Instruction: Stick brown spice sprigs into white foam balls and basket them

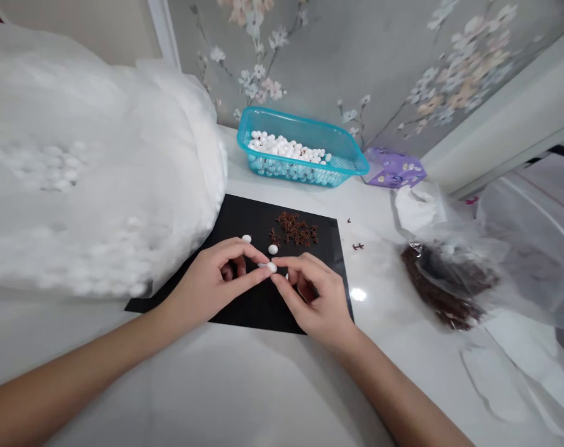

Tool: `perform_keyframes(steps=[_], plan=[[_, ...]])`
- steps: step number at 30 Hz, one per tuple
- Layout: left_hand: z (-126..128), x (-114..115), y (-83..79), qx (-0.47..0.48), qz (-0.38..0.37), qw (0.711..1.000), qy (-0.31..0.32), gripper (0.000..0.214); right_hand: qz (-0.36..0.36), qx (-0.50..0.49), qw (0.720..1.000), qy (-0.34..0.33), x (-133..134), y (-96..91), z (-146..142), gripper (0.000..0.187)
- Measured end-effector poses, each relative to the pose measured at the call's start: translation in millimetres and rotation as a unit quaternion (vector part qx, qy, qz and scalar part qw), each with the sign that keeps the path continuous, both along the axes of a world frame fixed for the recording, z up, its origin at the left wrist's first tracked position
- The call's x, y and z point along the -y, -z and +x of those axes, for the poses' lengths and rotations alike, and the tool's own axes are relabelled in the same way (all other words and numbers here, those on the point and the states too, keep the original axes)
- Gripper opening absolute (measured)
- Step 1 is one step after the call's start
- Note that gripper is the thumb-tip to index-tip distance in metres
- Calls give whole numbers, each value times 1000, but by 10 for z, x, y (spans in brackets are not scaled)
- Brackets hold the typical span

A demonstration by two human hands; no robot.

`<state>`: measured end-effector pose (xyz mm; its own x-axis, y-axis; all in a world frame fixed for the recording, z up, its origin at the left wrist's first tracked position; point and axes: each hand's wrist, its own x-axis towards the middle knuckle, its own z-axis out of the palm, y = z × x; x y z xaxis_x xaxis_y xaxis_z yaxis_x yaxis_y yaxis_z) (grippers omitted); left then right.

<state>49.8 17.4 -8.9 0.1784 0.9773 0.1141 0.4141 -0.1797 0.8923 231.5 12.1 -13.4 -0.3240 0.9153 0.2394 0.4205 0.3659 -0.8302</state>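
Observation:
Over the black mat, my left hand pinches a small white ball between thumb and forefinger. The thumb and forefinger of my right hand close on the same ball from the other side; any smaller piece between these fingertips is too small to make out. Just beyond the fingers lies another white ball, and one more white ball rests behind my left hand. A heap of small brown star-like pieces sits on the far part of the mat.
A large translucent bag of white balls bulges at the left. Behind the mat stands a blue plastic basket with many white balls. At right are a purple packet, a clear bag of brown pieces and loose brown bits.

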Motion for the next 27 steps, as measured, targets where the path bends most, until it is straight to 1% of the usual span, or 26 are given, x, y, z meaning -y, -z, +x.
perform_keyframes(steps=[1,2,5,6,7,9,12,16,19,21,23,25,27], plan=[[2,-5,2,20,-20,1000,0,16,-15,-15,1000,8,-20,-1,2,20],[4,-12,5,45,-41,998,-3,16,-33,-35,998,35,-51,2,3,20],[2,-36,11,119,-79,988,-51,15,-82,-80,977,177,-194,45,-4,20],[-1,-44,12,132,-82,985,-72,15,-92,-79,971,208,-248,67,-9,20],[-4,-51,11,141,-85,982,-88,17,-94,-69,969,217,-299,89,-14,20],[-6,-57,3,152,-93,979,-98,21,-83,-40,975,201,-373,128,-22,20],[2,-47,-27,162,-115,976,-93,22,-45,-5,983,177,-409,159,-32,18],[17,-23,-58,160,-137,974,-87,21,-3,30,984,177,-399,171,-40,13],[21,-20,-47,158,-136,975,-75,20,7,43,985,167,-392,173,-39,11],[20,-25,-34,157,-134,976,-69,19,-1,22,987,162,-374,156,-35,11],[19,-30,-24,159,-134,976,-66,19,-28,-28,990,133,-341,116,-26,13],[15,-32,-21,161,-138,976,-57,20,-74,-71,993,64,-300,62,-12,15],[10,-30,-22,156,-143,976,-46,20,-119,-91,989,-8,-267,11,5,16]])
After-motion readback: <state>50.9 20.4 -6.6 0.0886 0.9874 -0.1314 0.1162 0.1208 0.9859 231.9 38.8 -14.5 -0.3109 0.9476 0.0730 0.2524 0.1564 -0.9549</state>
